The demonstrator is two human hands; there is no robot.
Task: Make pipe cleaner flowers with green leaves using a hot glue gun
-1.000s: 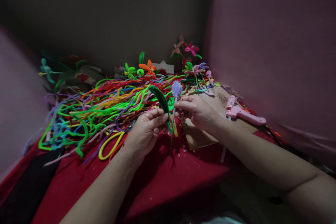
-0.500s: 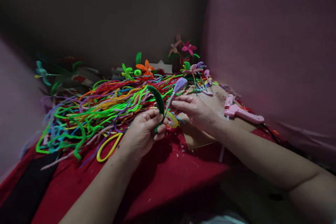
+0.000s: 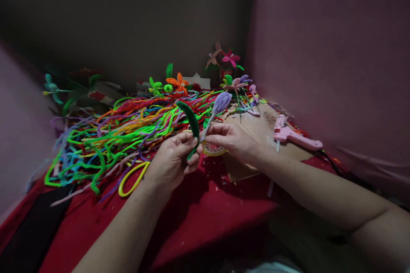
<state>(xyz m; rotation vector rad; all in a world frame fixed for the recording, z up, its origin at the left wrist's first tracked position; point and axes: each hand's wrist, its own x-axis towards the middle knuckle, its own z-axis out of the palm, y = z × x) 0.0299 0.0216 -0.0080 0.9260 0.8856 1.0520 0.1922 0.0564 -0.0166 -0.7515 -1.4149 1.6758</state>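
Between thumb and fingers, my left hand [image 3: 177, 153] pinches a dark green pipe-cleaner leaf [image 3: 189, 118] that curves up and to the left. Beside it rises a lilac pipe-cleaner bud [image 3: 221, 103] on a pale stem, tilted to the right. My right hand [image 3: 229, 138] is closed on the lower part of that stem, its fingertips close to those of the left. Where leaf and stem meet is partly hidden by the fingers. Just below my right hand lies a round yellow-rimmed item with holes [image 3: 214, 150].
A heap of colourful pipe cleaners [image 3: 128, 132] covers the table's left and middle. Finished pipe-cleaner flowers, including an orange one [image 3: 178, 82], stand behind. A pink glue gun [image 3: 296, 136] rests on cardboard [image 3: 241, 172] at right. Red cloth [image 3: 205, 230] covers the table.
My right hand has moved slightly down and left, closer to the left hand, and now grips the stem lower. The lilac bud has turned its broad side into view.
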